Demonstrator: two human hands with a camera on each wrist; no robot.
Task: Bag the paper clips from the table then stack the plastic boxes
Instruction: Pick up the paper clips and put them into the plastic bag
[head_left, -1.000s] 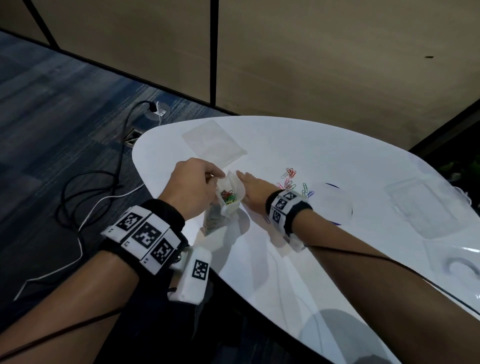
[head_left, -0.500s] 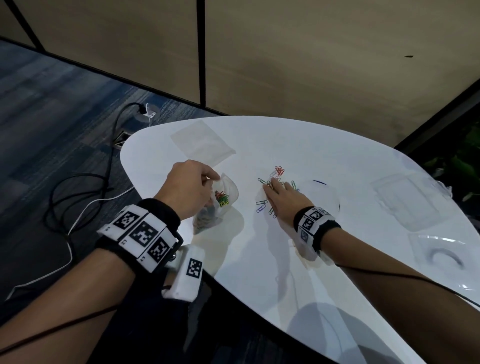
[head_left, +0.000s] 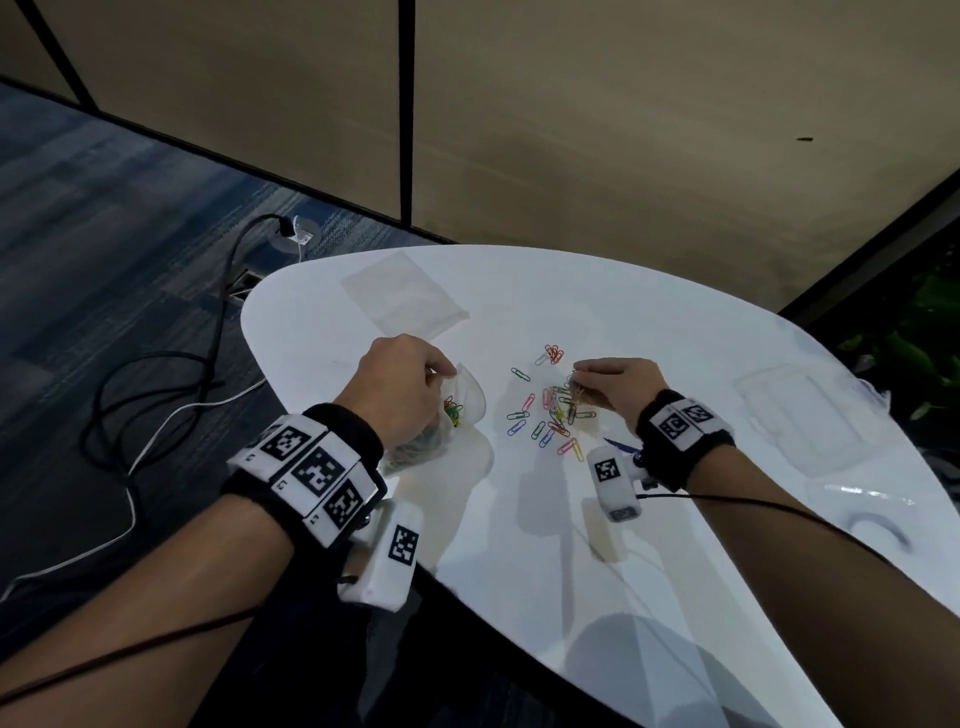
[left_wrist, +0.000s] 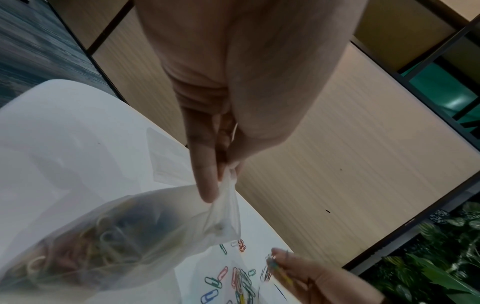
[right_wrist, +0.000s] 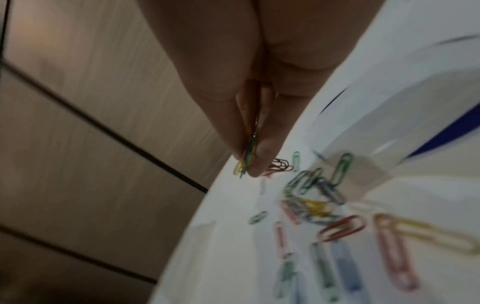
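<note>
My left hand (head_left: 402, 389) pinches the rim of a clear plastic bag (head_left: 457, 410) (left_wrist: 145, 226) at the table's left edge; coloured paper clips show through its wall. My right hand (head_left: 605, 384) pinches a small bunch of paper clips (right_wrist: 249, 158) (left_wrist: 270, 267) between thumb and fingers, just above the table. Several loose coloured clips (head_left: 550, 415) (right_wrist: 324, 205) lie scattered on the white table (head_left: 519, 519) between the hands. Clear plastic boxes (head_left: 800, 410) sit at the right side of the table.
A flat spare clear bag (head_left: 405, 299) lies at the table's far left. Another clear plastic piece (head_left: 862, 509) rests near the right edge. Cables (head_left: 156, 415) run over the carpet to the left. A beige wall panel stands behind the table.
My right hand went from the bag to the clip pile, gathered some clips, and now lifts them pinched. The left hand keeps holding the bag.
</note>
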